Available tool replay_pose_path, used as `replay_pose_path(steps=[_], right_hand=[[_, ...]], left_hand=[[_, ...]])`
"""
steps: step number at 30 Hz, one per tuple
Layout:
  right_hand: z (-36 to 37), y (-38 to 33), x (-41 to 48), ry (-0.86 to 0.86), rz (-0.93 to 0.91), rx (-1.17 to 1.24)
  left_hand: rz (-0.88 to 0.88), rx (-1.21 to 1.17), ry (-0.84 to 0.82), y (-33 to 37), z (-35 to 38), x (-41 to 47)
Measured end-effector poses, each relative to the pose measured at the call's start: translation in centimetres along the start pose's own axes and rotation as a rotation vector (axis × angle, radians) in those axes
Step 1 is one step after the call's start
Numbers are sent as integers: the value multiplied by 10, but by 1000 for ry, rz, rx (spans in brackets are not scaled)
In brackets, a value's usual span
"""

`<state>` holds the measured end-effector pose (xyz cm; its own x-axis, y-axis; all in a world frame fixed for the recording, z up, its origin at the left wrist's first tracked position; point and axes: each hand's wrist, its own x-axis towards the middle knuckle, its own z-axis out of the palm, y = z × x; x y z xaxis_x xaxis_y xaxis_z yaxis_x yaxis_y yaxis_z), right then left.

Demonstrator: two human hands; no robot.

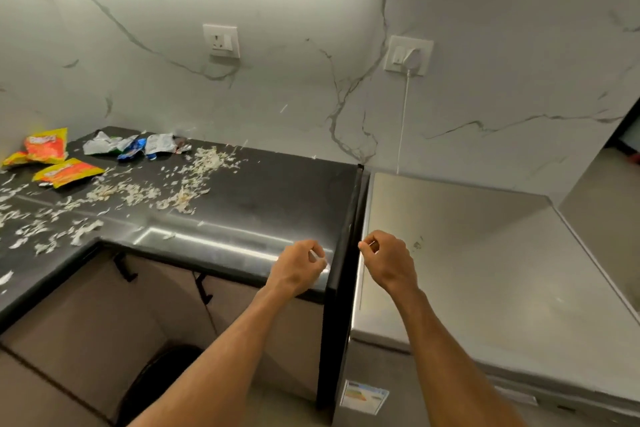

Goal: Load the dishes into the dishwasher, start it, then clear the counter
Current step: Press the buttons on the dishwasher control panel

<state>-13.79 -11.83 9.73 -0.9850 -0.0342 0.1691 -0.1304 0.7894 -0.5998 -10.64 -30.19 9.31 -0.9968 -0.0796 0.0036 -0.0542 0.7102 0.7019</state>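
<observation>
The black counter (277, 191) carries a scatter of pale peel scraps (194, 180) over its left and middle parts. Yellow-orange snack wrappers (46, 146) and crumpled silver-blue wrappers (138, 146) lie at the back left. My left hand (298, 270) hovers over the counter's front right corner, fingers curled, pinching what looks like a thin white scrap. My right hand (388, 260) is just right of it, over the steel appliance top (467, 253), fingers curled with nothing clearly in them. No dishes are in view.
A narrow dark gap (349, 253) separates counter and appliance. A white plug and cable (405, 87) run down the marble wall behind the appliance. Cabinet doors with black handles (204, 288) sit under the counter, and a dark round bin (162, 381) stands on the floor.
</observation>
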Motion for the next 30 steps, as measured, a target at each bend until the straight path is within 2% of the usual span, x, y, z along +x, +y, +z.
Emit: replay_pose_path(steps=[16, 24, 30], right_hand=[[-88, 13, 206, 209, -69, -201], [-136, -6, 297, 356, -101, -298], [-153, 2, 344, 381, -51, -309]], left_hand=[[221, 137, 58, 121, -18, 219], [486, 179, 184, 170, -32, 321], [636, 335, 237, 204, -32, 374]])
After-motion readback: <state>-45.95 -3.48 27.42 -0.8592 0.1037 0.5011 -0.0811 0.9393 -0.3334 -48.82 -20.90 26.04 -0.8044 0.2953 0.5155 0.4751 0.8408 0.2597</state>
